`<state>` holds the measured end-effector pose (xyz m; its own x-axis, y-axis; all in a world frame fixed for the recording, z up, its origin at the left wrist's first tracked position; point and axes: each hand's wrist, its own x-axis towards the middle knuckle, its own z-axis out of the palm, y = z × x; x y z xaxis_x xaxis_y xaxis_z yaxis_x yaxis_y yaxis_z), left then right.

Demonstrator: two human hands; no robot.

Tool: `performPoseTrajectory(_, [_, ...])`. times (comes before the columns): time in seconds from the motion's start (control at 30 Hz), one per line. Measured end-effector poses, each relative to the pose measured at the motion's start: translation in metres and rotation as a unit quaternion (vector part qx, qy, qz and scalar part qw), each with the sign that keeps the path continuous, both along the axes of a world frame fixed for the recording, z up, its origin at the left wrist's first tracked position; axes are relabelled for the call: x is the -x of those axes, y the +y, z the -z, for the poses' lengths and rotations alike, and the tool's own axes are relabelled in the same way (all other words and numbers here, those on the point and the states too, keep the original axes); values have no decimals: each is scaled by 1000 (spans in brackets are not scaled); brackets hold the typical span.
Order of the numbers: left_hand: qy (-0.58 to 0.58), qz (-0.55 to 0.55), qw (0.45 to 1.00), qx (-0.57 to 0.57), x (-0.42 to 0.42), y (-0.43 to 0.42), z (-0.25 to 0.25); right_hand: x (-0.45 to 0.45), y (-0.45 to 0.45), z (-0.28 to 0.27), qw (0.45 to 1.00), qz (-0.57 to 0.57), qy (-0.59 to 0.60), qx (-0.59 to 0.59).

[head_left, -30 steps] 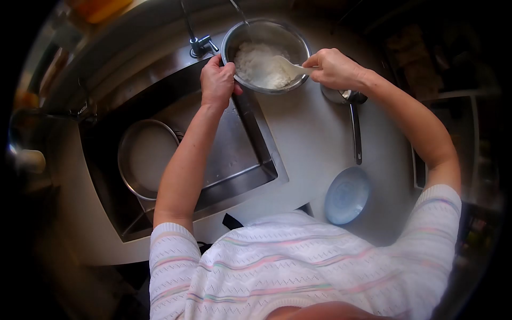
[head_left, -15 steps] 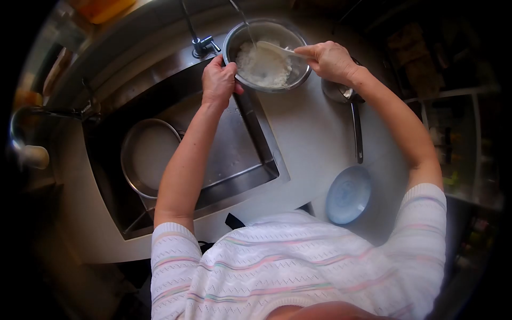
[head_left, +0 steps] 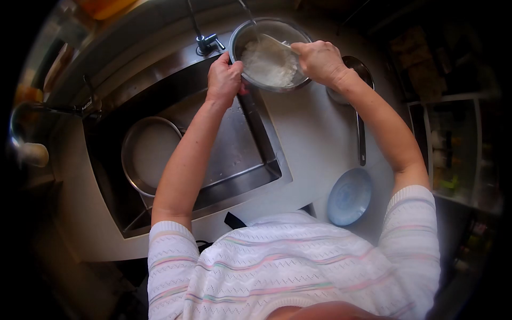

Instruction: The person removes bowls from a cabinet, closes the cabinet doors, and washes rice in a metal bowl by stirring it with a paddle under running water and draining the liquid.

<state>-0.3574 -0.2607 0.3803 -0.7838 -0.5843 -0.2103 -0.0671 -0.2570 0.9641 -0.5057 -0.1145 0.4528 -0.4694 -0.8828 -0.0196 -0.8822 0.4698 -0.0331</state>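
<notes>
A round metal bowl [head_left: 284, 34] holds white, lumpy, rice-like food [head_left: 269, 66] with cloudy water. My left hand [head_left: 224, 82] grips the bowl's left rim, thumb on the near edge. In my right hand [head_left: 321, 61] is the handle of a white paddle-like spoon [head_left: 273, 42], its head dipping into the food. A thin stream from the slim spout [head_left: 245, 8] above runs into the bowl. The small tap [head_left: 208, 44] stands just left of the bowl.
The steel sink [head_left: 234, 149] holds a round metal pan [head_left: 154, 154] with whitish contents. A long-handled pan [head_left: 361, 141], partly hidden by my right arm, rests on the counter [head_left: 304, 133]. Nearer me sits a pale blue plate [head_left: 349, 197]. Shelves [head_left: 453, 149] stand right.
The bowl and both hands have shifted slightly right in view. My right hand has come further over the bowl, and the spoon is tilted more steeply in the food.
</notes>
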Motion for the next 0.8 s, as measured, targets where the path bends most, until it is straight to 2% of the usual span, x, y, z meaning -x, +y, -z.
performPoseTrajectory(0.13, [4, 11, 1000, 1, 2, 0, -1, -7, 10, 2, 993, -113, 24, -37])
performPoseTrajectory(0.23, [17, -1, 1000, 4, 3, 3, 0, -14, 20, -21, 979, -173, 46, -95])
performPoseTrajectory(0.33, [25, -9, 1000, 2, 4, 4, 0, -17, 29, -54, 987, -112, 7, -115])
performPoseTrajectory(0.43, [20, -3, 1000, -4, 5, 6, -5, -23, 41, -54, 986, -96, -114, -74])
performPoseTrajectory(0.5, [8, 3, 1000, -6, 4, 4, -4, -18, 36, -44, 990, -58, -104, -77])
performPoseTrajectory(0.57, [27, 10, 999, -27, 3, 1, -2, -8, 30, -40, 994, -30, -95, -53])
performPoseTrajectory(0.6, [36, 8, 998, -43, 2, 0, -2, 5, 29, -33, 991, -38, -130, 21])
performPoseTrajectory(0.7, [48, 19, 996, -77, -3, -5, 3, 18, 11, -34, 999, -18, -40, 25])
performPoseTrajectory(0.8, [32, 39, 996, -76, -5, -9, -1, 9, -1, -14, 998, -48, -6, 45])
